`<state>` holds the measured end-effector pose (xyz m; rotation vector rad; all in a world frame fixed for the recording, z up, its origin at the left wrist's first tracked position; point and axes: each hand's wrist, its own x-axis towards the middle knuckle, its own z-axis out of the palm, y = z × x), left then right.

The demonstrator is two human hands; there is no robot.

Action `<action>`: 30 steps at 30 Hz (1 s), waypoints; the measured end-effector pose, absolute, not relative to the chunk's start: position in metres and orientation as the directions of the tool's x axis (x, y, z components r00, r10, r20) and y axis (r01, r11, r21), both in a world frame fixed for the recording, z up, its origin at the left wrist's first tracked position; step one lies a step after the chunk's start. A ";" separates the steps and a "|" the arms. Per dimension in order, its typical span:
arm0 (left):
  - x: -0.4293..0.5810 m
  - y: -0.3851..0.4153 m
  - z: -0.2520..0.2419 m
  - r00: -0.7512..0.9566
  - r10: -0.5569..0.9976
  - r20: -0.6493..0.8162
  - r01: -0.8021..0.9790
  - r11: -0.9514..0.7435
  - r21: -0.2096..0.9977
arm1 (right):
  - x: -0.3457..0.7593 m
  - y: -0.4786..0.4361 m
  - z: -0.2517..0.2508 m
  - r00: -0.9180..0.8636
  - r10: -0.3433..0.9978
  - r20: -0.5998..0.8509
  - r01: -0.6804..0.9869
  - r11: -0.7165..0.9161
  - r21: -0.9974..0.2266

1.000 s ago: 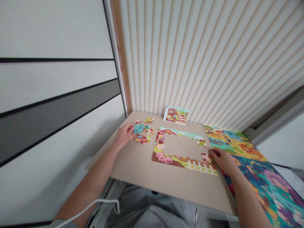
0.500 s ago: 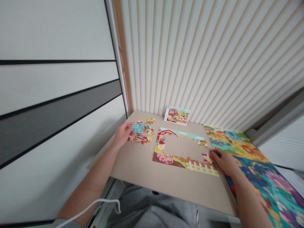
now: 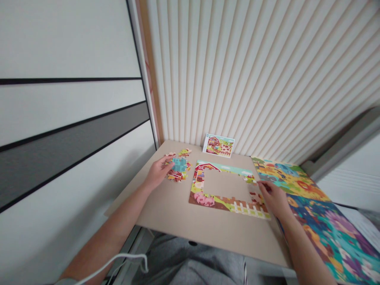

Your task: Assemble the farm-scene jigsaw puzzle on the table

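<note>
Viewing the head feed from my remote station, I see a partly built jigsaw puzzle (image 3: pixel 208 200) lying flat at lower centre of the frame, its long axis running left to right and dropping slightly toward the right. Its joined border shows a red barn at upper left, a pink pig at lower left and a white picket fence along the lower edge. Its rectangular middle is open onto the beige surface (image 3: pixel 184 223). My left hand (image 3: pixel 158 172), fingers loosely spread, lies on a teal puzzle piece (image 3: pixel 179 164) atop a pile of loose pieces (image 3: pixel 176 176), just left of the border; I cannot tell whether it is gripping. My right hand (image 3: pixel 274 198) has its fingertips drawn together at the inner right of the border; I cannot tell whether they pinch a piece. At upper centre, a printed picture card (image 3: pixel 219 145) stands against a ribbed wall panel (image 3: pixel 237 79). At right, a large multicoloured puzzle board (image 3: pixel 308 206) lies just beside the border, past my right hand.
</note>
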<state>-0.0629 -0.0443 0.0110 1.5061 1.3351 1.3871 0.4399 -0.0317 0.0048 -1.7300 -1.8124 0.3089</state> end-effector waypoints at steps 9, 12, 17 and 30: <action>-0.035 -0.062 -0.003 0.473 0.570 0.672 0.554 -0.785 0.276 | 0.274 -0.075 0.034 -0.407 0.906 0.115 0.267 0.239 -0.934; -0.027 -0.071 0.001 0.670 0.398 0.626 0.463 -0.884 0.066 | 0.238 -0.079 0.034 -0.502 0.864 0.034 0.074 0.082 -0.994; -0.023 -0.075 0.005 0.696 0.353 0.625 0.431 -0.902 0.031 | 0.221 -0.083 0.027 -0.479 0.876 0.061 -0.182 -0.032 -0.983; -0.053 -0.047 0.005 0.173 0.754 0.634 0.951 -0.295 0.092 | 0.287 -0.066 0.029 -0.244 0.955 0.169 0.004 0.175 -0.985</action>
